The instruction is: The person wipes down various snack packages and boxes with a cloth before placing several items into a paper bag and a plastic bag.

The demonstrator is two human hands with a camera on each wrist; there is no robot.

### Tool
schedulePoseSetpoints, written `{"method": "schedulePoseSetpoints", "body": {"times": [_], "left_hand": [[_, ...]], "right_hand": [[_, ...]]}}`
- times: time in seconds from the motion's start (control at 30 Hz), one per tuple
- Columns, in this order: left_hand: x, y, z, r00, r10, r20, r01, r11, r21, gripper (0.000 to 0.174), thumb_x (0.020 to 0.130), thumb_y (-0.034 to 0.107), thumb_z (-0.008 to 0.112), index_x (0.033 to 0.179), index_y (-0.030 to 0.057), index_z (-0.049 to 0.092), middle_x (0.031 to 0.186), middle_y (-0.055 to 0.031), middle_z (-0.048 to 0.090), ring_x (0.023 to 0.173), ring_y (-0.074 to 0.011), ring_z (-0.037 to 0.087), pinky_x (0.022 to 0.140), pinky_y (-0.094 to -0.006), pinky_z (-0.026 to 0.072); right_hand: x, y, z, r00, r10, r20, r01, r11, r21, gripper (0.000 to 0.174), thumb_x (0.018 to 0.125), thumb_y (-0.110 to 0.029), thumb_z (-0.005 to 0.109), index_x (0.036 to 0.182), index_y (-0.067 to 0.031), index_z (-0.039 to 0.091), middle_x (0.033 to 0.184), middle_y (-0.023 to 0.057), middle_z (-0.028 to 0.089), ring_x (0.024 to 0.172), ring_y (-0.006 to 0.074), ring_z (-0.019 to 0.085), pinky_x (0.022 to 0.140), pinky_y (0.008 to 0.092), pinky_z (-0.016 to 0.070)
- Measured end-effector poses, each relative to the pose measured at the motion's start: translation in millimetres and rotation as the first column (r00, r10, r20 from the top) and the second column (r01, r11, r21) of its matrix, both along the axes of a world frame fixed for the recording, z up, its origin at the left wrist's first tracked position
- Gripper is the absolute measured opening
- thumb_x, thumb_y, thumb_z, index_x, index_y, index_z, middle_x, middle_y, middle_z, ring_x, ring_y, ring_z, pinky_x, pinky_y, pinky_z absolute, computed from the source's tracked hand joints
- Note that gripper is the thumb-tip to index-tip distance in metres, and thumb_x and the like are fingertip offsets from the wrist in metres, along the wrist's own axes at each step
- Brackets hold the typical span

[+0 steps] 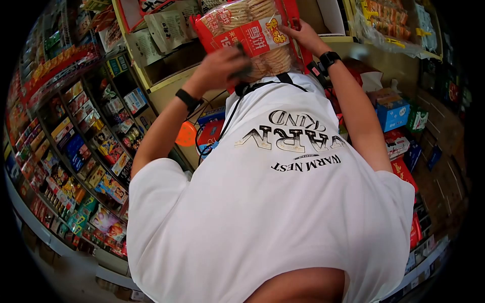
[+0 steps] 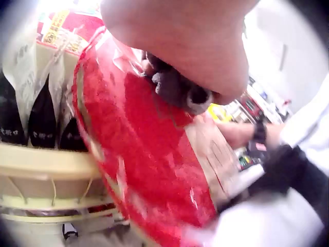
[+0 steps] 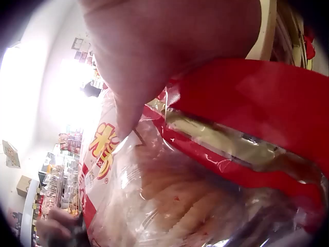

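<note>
Against the person's body: white shirt [image 1: 273, 217], one, with a black strap [image 2: 285, 170] across it. Before the shirt: left hand [image 1: 218, 69], fingers curled round a small dark thing [image 2: 180, 90], blurred, not identifiable. Just past that hand: cracker packet [image 1: 252, 36], one, red and clear, spanning from the left hand's side to the right hand's. Upper end cut off by the frame; long axis therefore not certain. Left fingers stand over the packet's lower left part; contact there cannot be told. At the packet's opposite side: right hand [image 1: 304, 38], closed on the red edge, thumb lying over the front. Governing relation, as judged: the right hand is the nearer, steadying one side, while the lower left face lies next to the left fingers. Beyond the packet: shelf [image 2: 46, 161], cream-edged, bearing pale pouches [image 1: 166, 31]. Off to the right: blue box [image 1: 393, 115]. Farther left: snack packets [image 1: 108, 189], many, in rows.
</note>
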State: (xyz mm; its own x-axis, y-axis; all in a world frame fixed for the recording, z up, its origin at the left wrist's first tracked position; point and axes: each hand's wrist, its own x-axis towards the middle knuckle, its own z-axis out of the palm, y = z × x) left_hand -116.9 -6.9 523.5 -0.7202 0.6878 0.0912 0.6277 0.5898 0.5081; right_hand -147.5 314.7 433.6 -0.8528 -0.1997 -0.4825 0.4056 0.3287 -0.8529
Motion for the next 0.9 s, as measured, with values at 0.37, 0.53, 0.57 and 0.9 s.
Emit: {"method": "schedulePoseSetpoints", "body": {"times": [0.37,0.53,0.57,0.9], "left_hand": [[-58.7,24.0,-17.6,0.976,-0.003,-0.216,-0.001,1.0,-0.019,0.053,0.072,0.027,0.079,0.12,0.0156,0.059,0.115,-0.0107,0.057,0.105,-0.0328,0.058,0.089,-0.0446,0.0498],[-51.1,83.7,-20.0,0.994,-0.057,-0.097,0.066,0.994,0.087,0.057,0.067,0.022,0.079,0.119,0.0109,0.059,0.114,-0.0125,0.056,0.11,-0.0347,0.054,0.092,-0.0437,0.0482],[-47.3,90.6,-16.7,0.993,-0.069,-0.101,0.078,0.993,0.088,0.057,0.067,0.022,0.079,0.119,0.0109,0.059,0.114,-0.0125,0.056,0.11,-0.0347,0.054,0.092,-0.0437,0.0482],[-24.8,120.0,-3.9,0.838,-0.543,0.062,0.544,0.839,-0.002,0.038,0.085,0.032,0.069,0.117,0.0135,0.061,0.12,-0.0087,0.056,0.115,-0.0315,0.053,0.095,-0.0431,0.0491]], "right_hand": [[0.7,3.1,-1.4,0.998,0.054,-0.032,-0.054,0.999,-0.007,0.072,0.087,-0.055,0.071,0.133,-0.0016,0.055,0.123,0.0102,0.065,0.111,0.019,0.062,0.097,0.034,0.0475],[-3.7,8.7,-12.0,0.994,0.081,-0.068,-0.079,0.996,0.034,0.067,0.088,-0.056,0.07,0.128,-0.0034,0.059,0.11,0.0065,0.067,0.098,0.0167,0.062,0.087,0.0322,0.0481],[-4.3,11.1,-15.4,0.993,0.097,-0.074,-0.095,0.995,0.027,0.065,0.088,-0.055,0.07,0.126,-0.0039,0.06,0.106,0.0056,0.067,0.094,0.016,0.061,0.084,0.0315,0.0483],[-7.6,15.2,-22.8,0.991,0.128,0.028,-0.126,0.991,-0.047,0.057,0.086,-0.051,0.074,0.117,-0.003,0.068,0.1,0.0045,0.071,0.088,0.0126,0.065,0.081,0.031,0.0514]]}}
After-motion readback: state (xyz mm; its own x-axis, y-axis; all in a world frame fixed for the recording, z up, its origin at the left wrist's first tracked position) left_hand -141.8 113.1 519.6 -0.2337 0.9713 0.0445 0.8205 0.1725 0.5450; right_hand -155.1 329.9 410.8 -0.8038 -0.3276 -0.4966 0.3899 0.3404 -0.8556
